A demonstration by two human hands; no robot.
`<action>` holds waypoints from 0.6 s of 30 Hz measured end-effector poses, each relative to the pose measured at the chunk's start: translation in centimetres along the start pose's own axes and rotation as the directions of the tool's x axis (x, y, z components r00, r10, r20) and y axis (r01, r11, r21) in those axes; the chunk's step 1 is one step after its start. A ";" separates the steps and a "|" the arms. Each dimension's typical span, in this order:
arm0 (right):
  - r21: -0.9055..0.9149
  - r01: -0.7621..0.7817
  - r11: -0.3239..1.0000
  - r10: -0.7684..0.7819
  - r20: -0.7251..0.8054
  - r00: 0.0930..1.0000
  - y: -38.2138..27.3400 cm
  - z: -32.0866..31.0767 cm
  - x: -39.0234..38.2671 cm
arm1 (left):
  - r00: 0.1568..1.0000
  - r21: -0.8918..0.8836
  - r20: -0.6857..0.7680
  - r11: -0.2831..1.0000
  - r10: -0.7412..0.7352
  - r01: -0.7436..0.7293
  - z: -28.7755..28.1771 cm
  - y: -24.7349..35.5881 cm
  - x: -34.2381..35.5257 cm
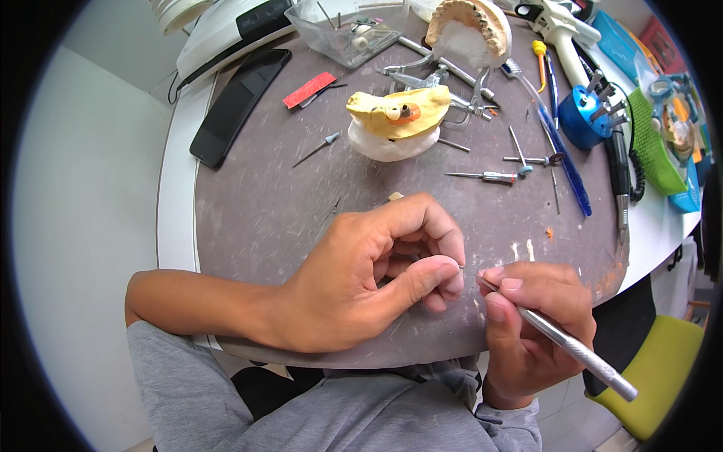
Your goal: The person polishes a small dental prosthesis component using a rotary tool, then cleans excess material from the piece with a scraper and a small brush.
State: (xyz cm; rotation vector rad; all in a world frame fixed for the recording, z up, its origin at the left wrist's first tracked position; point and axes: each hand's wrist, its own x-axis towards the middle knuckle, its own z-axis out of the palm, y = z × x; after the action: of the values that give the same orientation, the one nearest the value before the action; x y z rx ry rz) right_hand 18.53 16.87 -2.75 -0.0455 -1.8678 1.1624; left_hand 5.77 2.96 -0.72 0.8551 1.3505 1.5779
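My left hand [354, 279] is above the mat, thumb and index finger pinched together. A tiny pale bit [462, 267] shows at their tips, too small to name. In my right hand [538, 316] is a slim metal hand instrument [576, 354] with a knurled handle, gripped like a pen. Its tip points at the left fingertips, a small gap apart. Beyond the hands stands a yellow and white plaster dental model [399, 124] with an orange patch round a dark post. Behind my left knuckles a small cream-coloured piece [395, 196] lies partly hidden.
A black phone [241, 105] and a red strip [309, 90] lie at the left. Farther back are a clear plastic box [346, 34] and another dental model [467, 38]. Rightward lie rotary tools [497, 177], a blue toothbrush [565, 162], a blue bur holder [584, 117] and a green basket [655, 147].
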 end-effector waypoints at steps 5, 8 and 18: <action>-0.009 -0.054 0.999 0.054 0.033 0.998 -0.1 -0.1 0.1 | 0.998 0.065 -0.049 0.998 0.027 -0.024 0.2 -0.4 -0.2; 0.073 -0.190 0.979 0.188 0.036 0.981 -0.4 -0.5 -0.1 | 1.000 0.154 -0.015 0.988 0.023 -0.020 0.1 -0.1 -0.2; 0.172 -0.244 0.955 0.246 0.005 0.969 -0.6 -0.6 -0.4 | 1.000 0.204 -0.008 0.979 0.016 -0.014 0.0 0.3 -0.2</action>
State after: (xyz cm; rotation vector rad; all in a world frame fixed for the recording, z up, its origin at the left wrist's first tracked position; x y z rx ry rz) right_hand 19.36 16.77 -2.50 -0.1943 -1.7766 1.4853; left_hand 5.82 2.81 -0.46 0.9840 1.5356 1.4740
